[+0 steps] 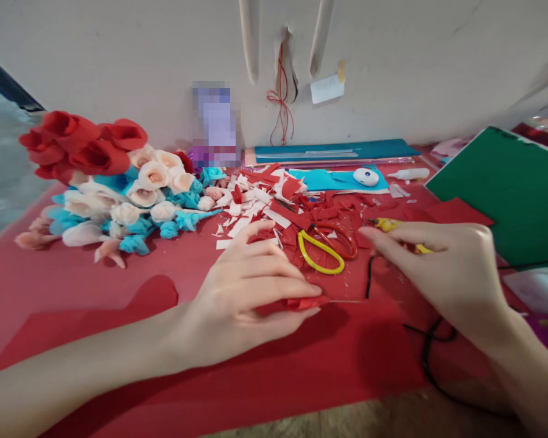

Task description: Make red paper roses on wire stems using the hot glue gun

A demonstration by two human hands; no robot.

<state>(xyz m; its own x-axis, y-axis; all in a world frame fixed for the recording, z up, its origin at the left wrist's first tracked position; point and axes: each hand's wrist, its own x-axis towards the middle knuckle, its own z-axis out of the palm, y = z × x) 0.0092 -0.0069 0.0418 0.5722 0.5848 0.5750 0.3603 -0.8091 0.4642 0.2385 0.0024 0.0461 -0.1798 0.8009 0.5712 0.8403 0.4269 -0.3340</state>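
My left hand (251, 286) is closed around a small red paper flower bud (304, 302), pinched between the fingers and thumb. A thin wire stem (347, 301) sticks out of the bud to the right. In my right hand (447, 267) is what looks like a yellow glue gun (387, 224), its dark tip pointing left; the hand covers most of it. The two hands are apart. Beyond them, scissors with one yellow and one red handle loop (322, 258) lie among red and white paper scraps (256, 198).
Red, white and blue paper flowers (150, 176) are heaped at left. A black cord (429, 359) curves below my right hand. Blue sheets (338, 149), a white round-ended object (366, 176) and a small white bottle (411, 174) lie behind. A green board (493, 188) leans at right.
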